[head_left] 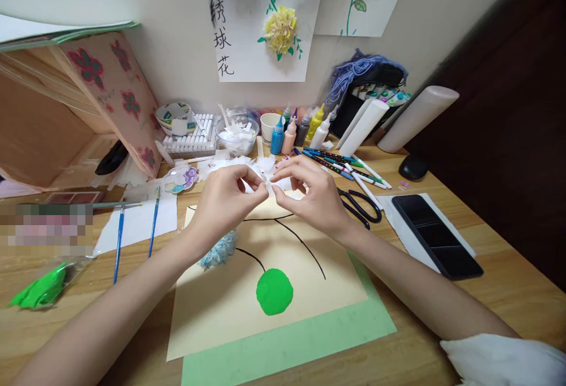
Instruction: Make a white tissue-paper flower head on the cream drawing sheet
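Note:
My left hand (pixel 232 191) and my right hand (pixel 312 191) meet above a cream sheet of paper (pixel 212 321). Thumb and forefinger of each pinch a small white piece of paper (pixel 267 187) between them; its exact shape is partly covered by my fingertips. Below, the cream sheet bears black drawn lines and a flat green disc (pixel 275 292). A fluffy blue-and-white pompom (pixel 220 250) lies on it, partly behind my left wrist. Under the cream sheet is a light green sheet (pixel 292 353). White paper scraps (pixel 221 162) are spread just behind my hands.
Black-handled scissors (pixel 365 206) and a phone (pixel 435 236) lie to the right, with several pens (pixel 340 165) behind. Paint bottles (pixel 289 135) and a bowl of scraps (pixel 237 138) stand along the wall. Two paintbrushes (pixel 118 244) and green clay (pixel 42 286) in plastic lie left.

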`<state>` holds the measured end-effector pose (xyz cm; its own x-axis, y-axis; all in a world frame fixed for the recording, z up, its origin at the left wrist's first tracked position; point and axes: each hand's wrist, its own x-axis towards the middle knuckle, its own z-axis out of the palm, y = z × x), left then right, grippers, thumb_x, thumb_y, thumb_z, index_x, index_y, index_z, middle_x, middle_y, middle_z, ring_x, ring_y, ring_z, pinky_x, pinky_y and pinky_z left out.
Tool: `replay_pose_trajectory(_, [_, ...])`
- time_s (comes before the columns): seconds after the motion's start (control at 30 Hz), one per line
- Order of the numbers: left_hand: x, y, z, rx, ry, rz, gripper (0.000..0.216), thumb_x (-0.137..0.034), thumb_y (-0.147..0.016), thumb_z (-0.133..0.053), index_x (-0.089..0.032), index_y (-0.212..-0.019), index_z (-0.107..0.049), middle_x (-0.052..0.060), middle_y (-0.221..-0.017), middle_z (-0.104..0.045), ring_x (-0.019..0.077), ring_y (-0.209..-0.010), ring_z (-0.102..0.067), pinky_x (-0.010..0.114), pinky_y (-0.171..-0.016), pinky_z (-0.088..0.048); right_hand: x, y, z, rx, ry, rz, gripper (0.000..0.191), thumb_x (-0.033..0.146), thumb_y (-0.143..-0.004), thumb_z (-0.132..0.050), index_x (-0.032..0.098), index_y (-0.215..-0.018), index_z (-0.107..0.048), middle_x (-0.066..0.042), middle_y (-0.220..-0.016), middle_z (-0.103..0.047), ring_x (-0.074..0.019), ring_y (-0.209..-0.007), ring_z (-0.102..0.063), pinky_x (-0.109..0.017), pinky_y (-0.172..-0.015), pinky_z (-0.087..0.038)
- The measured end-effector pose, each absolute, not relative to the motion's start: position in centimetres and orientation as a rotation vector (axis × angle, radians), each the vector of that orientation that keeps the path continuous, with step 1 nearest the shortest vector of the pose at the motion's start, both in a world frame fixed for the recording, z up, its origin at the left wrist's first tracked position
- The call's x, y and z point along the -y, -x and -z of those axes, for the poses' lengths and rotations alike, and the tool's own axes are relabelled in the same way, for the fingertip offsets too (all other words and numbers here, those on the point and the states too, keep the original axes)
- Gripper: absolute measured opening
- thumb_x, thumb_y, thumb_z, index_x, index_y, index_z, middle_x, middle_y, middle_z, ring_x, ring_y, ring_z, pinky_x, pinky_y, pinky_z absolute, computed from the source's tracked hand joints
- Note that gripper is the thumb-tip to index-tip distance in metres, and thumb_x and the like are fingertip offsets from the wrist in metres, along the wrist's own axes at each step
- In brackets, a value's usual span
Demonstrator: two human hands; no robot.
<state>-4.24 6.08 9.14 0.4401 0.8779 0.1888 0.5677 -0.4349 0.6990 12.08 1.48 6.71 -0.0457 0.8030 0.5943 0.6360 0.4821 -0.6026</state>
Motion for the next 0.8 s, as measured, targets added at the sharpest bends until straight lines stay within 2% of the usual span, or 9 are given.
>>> replay_pose_trajectory(0.8, [-5.79, 4.12, -8.98, -1.141, -2.182, -0.720, 0.012, -0.028, -0.070, -0.060, -0.018, -0.066, -0.063, -0.002, -0.068, -0.065, 0.0095, -0.055, -0.047, 0.023, -0.052, -0.034, -1.71, -12.05, -6.44, 1.608, 1.259, -0.456, 0.004, 0.014, -0.073, -0.063, 0.016, -0.074, -0.065, -0.003, -0.081, -0.063, -0.0098, -0.060, -0.045, -0.025, -0.053, -0.038])
